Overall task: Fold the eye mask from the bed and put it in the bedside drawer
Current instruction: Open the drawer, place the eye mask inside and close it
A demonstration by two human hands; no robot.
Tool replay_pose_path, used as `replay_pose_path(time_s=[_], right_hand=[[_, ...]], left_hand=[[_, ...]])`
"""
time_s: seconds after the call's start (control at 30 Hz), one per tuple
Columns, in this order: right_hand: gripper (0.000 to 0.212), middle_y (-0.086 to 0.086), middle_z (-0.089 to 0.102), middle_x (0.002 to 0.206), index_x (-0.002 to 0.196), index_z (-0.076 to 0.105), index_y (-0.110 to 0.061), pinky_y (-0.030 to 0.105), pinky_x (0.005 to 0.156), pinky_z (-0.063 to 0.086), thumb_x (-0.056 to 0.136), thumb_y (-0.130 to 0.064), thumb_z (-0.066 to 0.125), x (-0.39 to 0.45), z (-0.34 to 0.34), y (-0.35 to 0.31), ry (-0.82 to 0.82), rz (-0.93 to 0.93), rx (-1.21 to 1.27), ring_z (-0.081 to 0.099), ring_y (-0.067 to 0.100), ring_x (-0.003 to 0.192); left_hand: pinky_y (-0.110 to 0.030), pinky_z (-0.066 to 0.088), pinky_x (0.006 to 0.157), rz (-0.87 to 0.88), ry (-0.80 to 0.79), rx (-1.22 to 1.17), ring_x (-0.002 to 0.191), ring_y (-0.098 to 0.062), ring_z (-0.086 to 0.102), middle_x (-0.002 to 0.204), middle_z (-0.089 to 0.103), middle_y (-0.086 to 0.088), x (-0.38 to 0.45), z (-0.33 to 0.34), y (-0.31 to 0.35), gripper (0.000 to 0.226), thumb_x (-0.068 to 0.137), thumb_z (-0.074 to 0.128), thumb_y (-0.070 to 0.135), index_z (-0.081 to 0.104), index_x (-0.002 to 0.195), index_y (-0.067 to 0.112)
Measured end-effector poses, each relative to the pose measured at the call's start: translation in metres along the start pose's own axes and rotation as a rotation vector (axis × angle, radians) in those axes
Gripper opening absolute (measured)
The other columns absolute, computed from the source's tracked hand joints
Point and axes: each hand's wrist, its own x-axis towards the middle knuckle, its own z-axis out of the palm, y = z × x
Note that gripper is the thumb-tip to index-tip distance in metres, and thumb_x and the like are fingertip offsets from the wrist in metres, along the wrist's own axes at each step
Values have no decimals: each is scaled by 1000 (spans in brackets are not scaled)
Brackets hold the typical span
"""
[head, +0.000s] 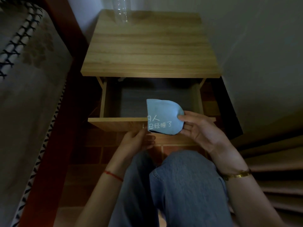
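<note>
The light blue eye mask [161,115] is folded in half, with white writing on its face and a dark edge at the bottom. My right hand [199,128] pinches it by its right side and holds it above the front edge of the open bedside drawer [114,121]. The drawer is pulled out, and its dark grey bottom shows. My left hand [139,141] sits just below the drawer front by the small handle, fingers curled; I cannot tell whether it grips the handle.
The wooden bedside table [150,51] carries a clear plastic bottle [122,9] at its back left. The bed with a patterned cover [24,79] and a red-brown frame runs along the left. My knees in blue jeans [177,185] are below, over a brick-tiled floor.
</note>
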Motion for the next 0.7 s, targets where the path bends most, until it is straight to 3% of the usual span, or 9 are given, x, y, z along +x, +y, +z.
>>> replay_pose_path(time_s=[0.13,0.2,0.33,0.47,0.6,0.7], right_hand=[[32,15,73,108,116,63,-3,31,83,58,85,-11,62,4,4,-7,-15,-18,4,70,25,100],[31,17,73,106,116,62,-2,33,81,59,86,-11,61,8,7,-13,-31,-32,2,71,27,99],[33,15,73,108,118,60,-4,31,83,58,86,-11,64,28,11,-30,36,-63,-62,71,23,98],[38,13,70,109,120,56,-3,26,75,59,85,-12,67,56,14,-44,111,-65,-245,72,20,92],[44,20,66,113,124,52,1,20,60,59,83,-7,67,89,14,-40,177,-20,-354,70,18,84],[44,22,65,116,124,51,4,25,65,59,84,-4,67,112,15,-36,191,69,-382,67,23,91]], left_hand=[[-18,56,57,236,-25,40,74,-13,74,84,77,-3,-18,3,33,19,95,52,23,70,93,15],[-15,54,55,318,-71,26,70,-8,73,78,77,3,-20,6,48,14,94,55,17,68,95,14],[-12,53,58,395,-29,183,73,-1,71,90,72,-2,-8,7,72,22,89,61,13,66,110,7],[-12,52,58,374,7,391,76,-3,70,99,71,-2,17,4,87,24,89,63,17,65,111,9],[-27,56,76,265,41,493,95,-19,66,115,66,-15,52,3,93,37,86,66,13,59,121,4],[-30,58,75,162,75,524,96,-24,65,120,63,-19,72,5,95,47,85,66,9,51,129,5]])
